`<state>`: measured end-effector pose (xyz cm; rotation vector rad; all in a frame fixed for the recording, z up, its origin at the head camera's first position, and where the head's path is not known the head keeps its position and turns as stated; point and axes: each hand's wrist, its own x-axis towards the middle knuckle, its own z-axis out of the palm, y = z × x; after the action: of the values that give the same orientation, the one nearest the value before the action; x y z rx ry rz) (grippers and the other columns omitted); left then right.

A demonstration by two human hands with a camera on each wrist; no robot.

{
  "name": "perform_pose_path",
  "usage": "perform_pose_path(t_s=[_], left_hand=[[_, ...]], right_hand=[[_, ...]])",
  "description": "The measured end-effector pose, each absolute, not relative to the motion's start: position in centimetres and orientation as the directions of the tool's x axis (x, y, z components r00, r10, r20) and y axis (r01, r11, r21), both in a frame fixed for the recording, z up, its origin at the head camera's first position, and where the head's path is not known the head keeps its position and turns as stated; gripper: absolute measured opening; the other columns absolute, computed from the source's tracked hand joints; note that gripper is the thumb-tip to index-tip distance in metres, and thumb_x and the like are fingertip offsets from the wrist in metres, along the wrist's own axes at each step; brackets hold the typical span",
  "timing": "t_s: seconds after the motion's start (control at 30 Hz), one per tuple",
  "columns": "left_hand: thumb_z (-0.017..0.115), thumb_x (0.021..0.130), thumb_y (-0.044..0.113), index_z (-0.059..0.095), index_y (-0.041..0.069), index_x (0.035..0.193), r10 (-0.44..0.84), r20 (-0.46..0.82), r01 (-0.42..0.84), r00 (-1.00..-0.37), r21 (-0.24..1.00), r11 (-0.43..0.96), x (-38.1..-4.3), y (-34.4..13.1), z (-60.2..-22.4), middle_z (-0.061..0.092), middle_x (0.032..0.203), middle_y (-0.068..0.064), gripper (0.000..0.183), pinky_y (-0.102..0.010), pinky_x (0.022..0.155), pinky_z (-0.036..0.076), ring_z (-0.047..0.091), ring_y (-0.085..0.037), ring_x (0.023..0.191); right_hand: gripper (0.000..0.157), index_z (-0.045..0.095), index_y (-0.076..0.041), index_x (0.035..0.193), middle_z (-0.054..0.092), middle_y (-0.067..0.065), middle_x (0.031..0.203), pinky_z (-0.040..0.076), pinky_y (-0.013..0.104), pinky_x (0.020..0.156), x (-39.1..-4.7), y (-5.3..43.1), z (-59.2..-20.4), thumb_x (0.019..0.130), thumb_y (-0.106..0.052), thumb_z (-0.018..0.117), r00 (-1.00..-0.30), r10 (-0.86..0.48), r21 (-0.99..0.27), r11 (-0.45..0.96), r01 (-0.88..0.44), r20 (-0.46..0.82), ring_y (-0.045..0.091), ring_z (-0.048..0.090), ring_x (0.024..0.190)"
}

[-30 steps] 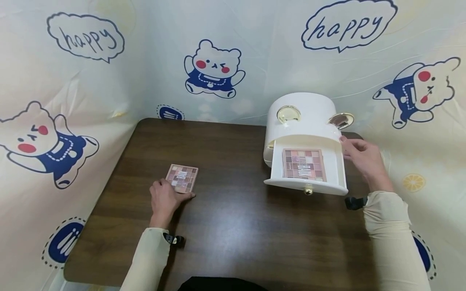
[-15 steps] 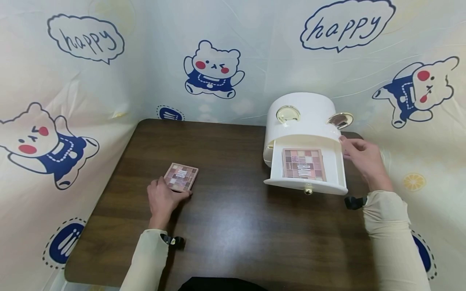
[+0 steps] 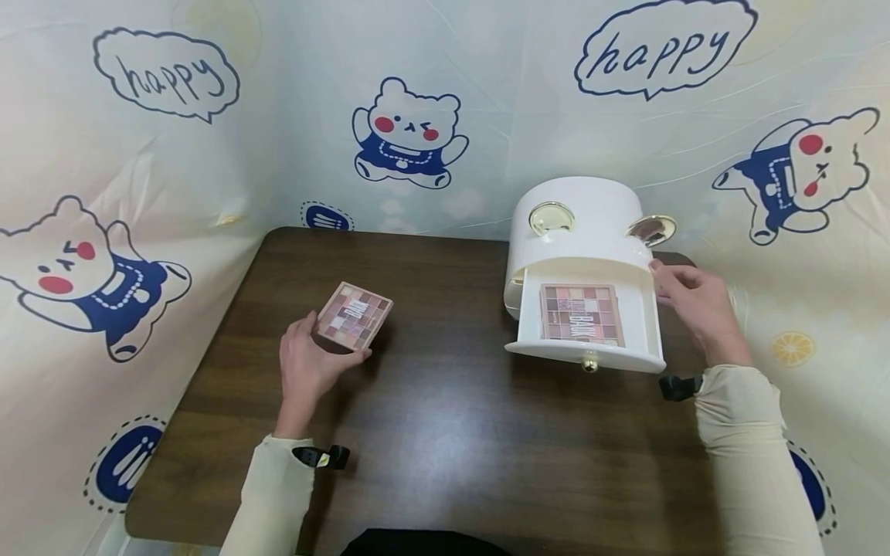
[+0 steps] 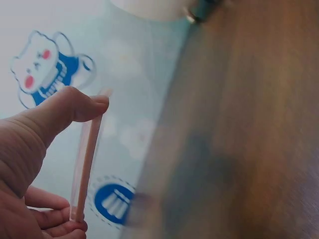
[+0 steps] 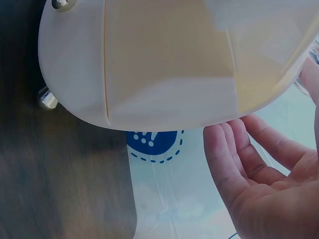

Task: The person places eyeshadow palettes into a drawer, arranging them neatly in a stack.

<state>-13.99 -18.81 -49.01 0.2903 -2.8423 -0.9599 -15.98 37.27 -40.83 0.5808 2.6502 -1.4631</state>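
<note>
My left hand (image 3: pixel 310 369) grips an eyeshadow palette (image 3: pixel 354 315) with a grid of pink and brown squares, held tilted above the table. In the left wrist view the palette (image 4: pixel 88 159) shows edge-on, thumb on one edge and fingers at the opposite one. On the right stands a white storage box (image 3: pixel 580 224) with its drawer (image 3: pixel 586 354) pulled out. A similar palette (image 3: pixel 581 315) lies in that drawer. My right hand (image 3: pixel 698 305) touches the box's right side; in the right wrist view its fingertips (image 5: pixel 215 137) rest against the rounded wall.
The box carries two round gold-rimmed ears (image 3: pixel 651 230), and a gold knob (image 3: pixel 589 363) is on the drawer front. Brown wooden table (image 3: pixel 431 432) lies under everything. A curtain (image 3: pixel 410 46) with printed bears hangs behind and at both sides.
My left hand has lifted the palette off the table, raising and tilting it away from me. The right hand, box and drawer have stayed put.
</note>
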Motion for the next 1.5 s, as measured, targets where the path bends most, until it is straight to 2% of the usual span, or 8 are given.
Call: perform_pose_path(t_s=[0.2, 0.47, 0.73, 1.0, 1.33, 1.5], left_hand=[[0.094, 0.059, 0.056, 0.041, -0.003, 0.150, -0.168, 0.083, -0.074, -0.982, 0.653, 0.754, -13.9, -17.8, -46.3, 0.047, 0.145, -0.024, 0.120, -0.061, 0.106, 0.036, 0.042, -0.040, 0.129], [0.098, 0.054, 0.049, 0.043, -0.003, 0.148, -0.072, 0.132, 0.038, -0.989, 0.680, 0.732, -13.6, -16.0, -43.4, 0.046, 0.146, -0.023, 0.120, -0.063, 0.106, 0.035, 0.040, -0.041, 0.133], [0.100, 0.054, 0.043, 0.047, 0.000, 0.147, 0.019, 0.178, 0.139, -0.984, 0.692, 0.709, -13.6, -14.2, -41.7, 0.048, 0.145, -0.018, 0.115, -0.060, 0.103, 0.040, 0.044, -0.036, 0.130], [0.098, 0.054, 0.044, 0.044, 0.003, 0.150, 0.105, 0.185, 0.205, -0.977, 0.686, 0.698, -14.1, -12.0, -40.0, 0.047, 0.147, -0.014, 0.117, -0.059, 0.105, 0.040, 0.041, -0.033, 0.132], [0.097, 0.055, 0.044, 0.046, 0.007, 0.148, 0.254, 0.187, 0.309, -0.949, 0.715, 0.627, -15.1, -9.0, -37.9, 0.047, 0.147, -0.010, 0.113, -0.055, 0.103, 0.043, 0.043, -0.029, 0.130], [0.098, 0.057, 0.038, 0.045, 0.006, 0.149, 0.332, 0.180, 0.340, -0.926, 0.776, 0.531, -15.6, -7.6, -37.3, 0.049, 0.143, -0.009, 0.110, -0.044, 0.104, 0.045, 0.048, -0.024, 0.124]], right_hand=[[0.091, 0.049, 0.000, 0.146, 0.050, 0.024, 0.141, 0.038, 0.061, 0.106, -16.0, 37.3, -40.8, 0.090, -0.072, 0.052, -0.927, 0.290, -0.805, 0.475, 0.355, -0.238, 0.043, 0.053, 0.122], [0.094, 0.048, -0.001, 0.147, 0.049, 0.023, 0.142, 0.037, 0.062, 0.106, -16.0, 37.4, -40.8, 0.088, -0.074, 0.052, -0.925, 0.294, -0.799, 0.481, 0.362, -0.242, 0.043, 0.053, 0.123], [0.094, 0.047, 0.000, 0.147, 0.049, 0.025, 0.142, 0.037, 0.061, 0.106, -15.8, 37.4, -40.9, 0.089, -0.073, 0.051, -0.926, 0.289, -0.801, 0.478, 0.359, -0.242, 0.044, 0.054, 0.122], [0.095, 0.049, -0.001, 0.146, 0.049, 0.024, 0.141, 0.037, 0.061, 0.107, -15.8, 37.5, -41.1, 0.088, -0.075, 0.051, -0.926, 0.290, -0.797, 0.484, 0.361, -0.243, 0.043, 0.055, 0.122], [0.095, 0.048, -0.001, 0.147, 0.048, 0.024, 0.142, 0.037, 0.062, 0.107, -15.9, 37.5, -41.0, 0.088, -0.075, 0.052, -0.924, 0.290, -0.801, 0.475, 0.364, -0.248, 0.043, 0.053, 0.123], [0.095, 0.048, -0.001, 0.146, 0.048, 0.023, 0.141, 0.037, 0.062, 0.106, -15.9, 37.5, -41.0, 0.087, -0.075, 0.052, -0.926, 0.288, -0.804, 0.474, 0.360, -0.245, 0.043, 0.054, 0.122]])
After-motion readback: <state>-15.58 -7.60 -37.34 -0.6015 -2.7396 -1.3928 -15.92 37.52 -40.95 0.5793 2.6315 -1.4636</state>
